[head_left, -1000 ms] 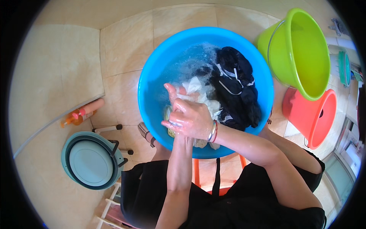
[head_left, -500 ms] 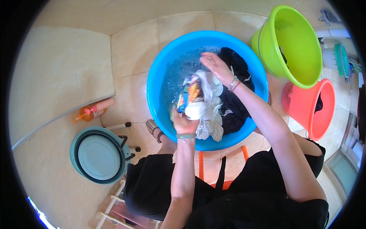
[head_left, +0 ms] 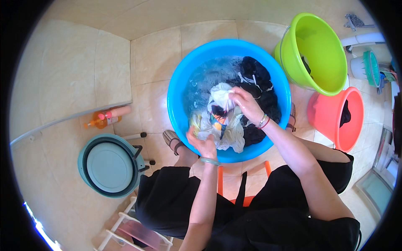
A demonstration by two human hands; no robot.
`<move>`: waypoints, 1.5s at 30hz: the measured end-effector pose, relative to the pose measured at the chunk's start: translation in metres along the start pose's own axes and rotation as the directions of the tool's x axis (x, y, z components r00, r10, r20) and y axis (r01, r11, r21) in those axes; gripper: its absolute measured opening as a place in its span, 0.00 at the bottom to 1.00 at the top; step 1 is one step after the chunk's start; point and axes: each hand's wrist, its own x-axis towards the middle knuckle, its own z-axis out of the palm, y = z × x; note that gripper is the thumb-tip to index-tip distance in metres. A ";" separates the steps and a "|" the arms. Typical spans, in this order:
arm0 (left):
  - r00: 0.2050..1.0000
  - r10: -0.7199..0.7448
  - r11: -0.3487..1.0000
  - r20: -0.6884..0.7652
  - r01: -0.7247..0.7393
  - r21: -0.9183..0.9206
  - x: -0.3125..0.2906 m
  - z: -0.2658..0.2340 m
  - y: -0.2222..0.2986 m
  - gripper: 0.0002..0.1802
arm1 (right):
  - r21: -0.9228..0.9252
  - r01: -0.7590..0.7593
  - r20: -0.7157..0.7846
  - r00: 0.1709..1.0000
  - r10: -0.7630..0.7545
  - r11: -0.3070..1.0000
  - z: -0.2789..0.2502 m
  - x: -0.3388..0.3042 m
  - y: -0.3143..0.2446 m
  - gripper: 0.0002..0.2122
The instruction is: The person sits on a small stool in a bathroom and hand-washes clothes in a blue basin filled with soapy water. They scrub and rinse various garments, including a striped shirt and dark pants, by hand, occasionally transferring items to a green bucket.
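Observation:
A blue basin [head_left: 176, 144] of sudsy water holds a white garment with a colourful print [head_left: 221, 95], lying bunched over other white clothes [head_left: 234, 140]. My right hand [head_left: 248, 105] is closed on the white cloth at its upper end. Lower down, my left hand [head_left: 204, 144] curves around the near part of the same garment, thumb and fingers on either side of it; the fingertips are partly hidden by cloth. Dark wet clothes [head_left: 266, 102] with white cords fill the basin's right side, next to my right hand.
A green bucket [head_left: 289, 54] and a coral bucket [head_left: 328, 119] stand right of the basin, each with something dark inside. On the left are a grey-green folding basin [head_left: 86, 182], an orange bottle [head_left: 98, 120] and a pink bottle [head_left: 121, 111]. An orange stool [head_left: 220, 180] is beneath me.
My right hand has come down from above the basin and taken hold of the white cloth. The printed part is now folded lower, and my left hand has shifted slightly nearer me.

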 end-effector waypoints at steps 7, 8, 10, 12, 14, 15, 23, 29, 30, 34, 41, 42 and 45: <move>0.730 0.229 0.947 0.644 -0.319 0.025 0.082 0.018 0.078 0.26 | 0.092 -0.083 0.438 0.899 0.034 0.992 0.002 -0.008 -0.062 0.06; 0.596 -0.007 0.908 0.803 0.340 -0.245 0.097 0.018 0.064 0.21 | 0.050 -0.095 0.453 0.890 0.063 0.994 0.000 -0.004 -0.071 0.07; 0.604 -0.020 0.823 0.796 0.463 -0.330 0.104 0.012 0.072 0.11 | -0.066 -0.070 0.378 0.921 0.090 0.995 -0.017 0.005 -0.070 0.11; 0.665 -0.034 0.524 0.746 0.647 -0.554 0.105 0.002 0.075 0.09 | -0.483 0.066 0.354 0.927 0.126 0.873 -0.045 0.026 -0.043 0.25; 0.673 0.006 0.473 0.740 0.650 -0.595 0.114 0.001 0.070 0.10 | -0.774 0.176 0.338 0.927 0.161 0.608 -0.071 0.039 -0.006 0.43; 0.675 -0.022 0.501 0.738 0.646 -0.576 0.117 0.003 0.070 0.10 | -0.840 0.203 0.337 0.922 0.190 0.503 -0.067 0.041 0.003 0.42; 0.947 -0.182 0.715 0.266 0.313 -0.625 0.122 0.026 0.063 0.24 | -0.675 -0.204 -0.139 0.979 0.149 0.709 -0.060 0.115 0.027 0.25; 0.914 0.289 0.907 0.285 -0.357 0.223 0.135 0.064 0.009 0.41 | -0.845 0.214 0.057 0.947 -0.315 0.491 -0.010 0.147 0.075 0.27; 0.923 0.223 0.933 0.313 -0.295 0.207 0.141 0.068 -0.005 0.39 | -0.920 0.225 0.152 0.960 -0.237 0.322 0.001 0.143 0.085 0.26; 0.956 0.057 0.998 0.289 -0.066 0.019 0.167 0.078 -0.051 0.34 | -0.960 0.279 0.279 0.958 -0.065 -0.005 0.012 0.146 0.124 0.22; 0.793 -0.154 0.395 0.590 0.596 -0.699 0.151 0.107 0.015 0.27 | -0.850 0.097 -0.036 0.970 -0.241 0.518 -0.013 0.168 0.115 0.13; 0.757 -0.168 0.322 0.631 0.647 -0.691 0.159 0.096 0.008 0.28 | -0.748 0.210 0.083 0.971 -0.226 0.630 0.004 0.157 0.105 0.15; 0.664 -0.197 0.294 0.722 0.742 -0.602 0.158 0.074 0.010 0.31 | -0.725 0.569 0.458 0.819 -0.345 0.388 0.035 0.088 0.065 0.06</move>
